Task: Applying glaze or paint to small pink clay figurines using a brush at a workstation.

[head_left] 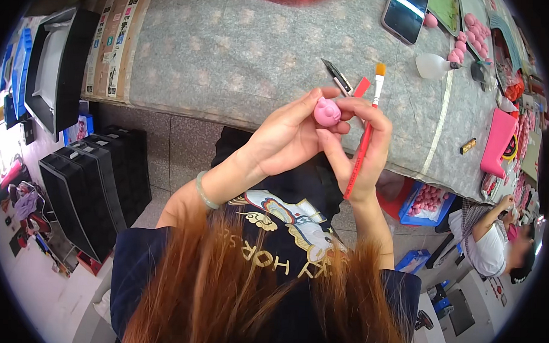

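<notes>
My left hand (284, 141) pinches a small pink clay figure (327, 111) between thumb and fingertips, held up in front of the table edge. My right hand (363, 144) grips a red-handled paintbrush (364, 135) with an orange-tipped flat head pointing up, and its index finger touches the pink figure from the right. A pale green bangle sits on my left wrist. My long reddish hair hangs over the lower part of the view.
The grey table (230, 49) carries small snips (338, 77), a phone (404, 16), a squeeze bottle (432, 66), pink figures (473, 33) and a pink tray (498, 143). Black stacked trays (92, 183) stand left on the floor. Another person (496, 240) sits at the right.
</notes>
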`<state>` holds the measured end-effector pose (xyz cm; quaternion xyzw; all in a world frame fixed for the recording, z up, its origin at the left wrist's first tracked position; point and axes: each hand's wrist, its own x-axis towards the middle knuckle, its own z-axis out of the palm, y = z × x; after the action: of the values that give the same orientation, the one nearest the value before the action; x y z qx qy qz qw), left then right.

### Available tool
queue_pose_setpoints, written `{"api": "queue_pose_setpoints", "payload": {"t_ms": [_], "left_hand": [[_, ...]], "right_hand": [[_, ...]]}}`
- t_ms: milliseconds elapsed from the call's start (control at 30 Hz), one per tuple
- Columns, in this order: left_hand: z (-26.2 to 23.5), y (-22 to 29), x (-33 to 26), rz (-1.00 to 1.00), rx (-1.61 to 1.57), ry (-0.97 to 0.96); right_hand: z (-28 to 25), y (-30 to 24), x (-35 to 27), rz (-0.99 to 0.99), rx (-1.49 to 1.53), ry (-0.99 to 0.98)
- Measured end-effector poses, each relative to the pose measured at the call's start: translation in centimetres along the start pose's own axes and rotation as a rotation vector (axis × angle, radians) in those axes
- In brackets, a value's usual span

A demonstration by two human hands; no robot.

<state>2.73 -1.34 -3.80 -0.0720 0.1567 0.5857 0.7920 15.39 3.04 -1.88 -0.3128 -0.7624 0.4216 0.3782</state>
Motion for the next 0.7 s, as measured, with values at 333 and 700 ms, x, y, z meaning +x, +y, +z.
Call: {"api": "queue_pose_setpoints", "payload": {"t_ms": [333,700], "left_hand": [[1.2,0.0,-0.4,0.117,0.210,-0.024],[1.8,0.0,-1.4,0.216,0.417,-0.003]], "right_hand": [[0.5,0.9,-0.3,-0.058,0.005,0.047],[0.9,1.1,-0.4,-0.165,0.054,0.051]]}}
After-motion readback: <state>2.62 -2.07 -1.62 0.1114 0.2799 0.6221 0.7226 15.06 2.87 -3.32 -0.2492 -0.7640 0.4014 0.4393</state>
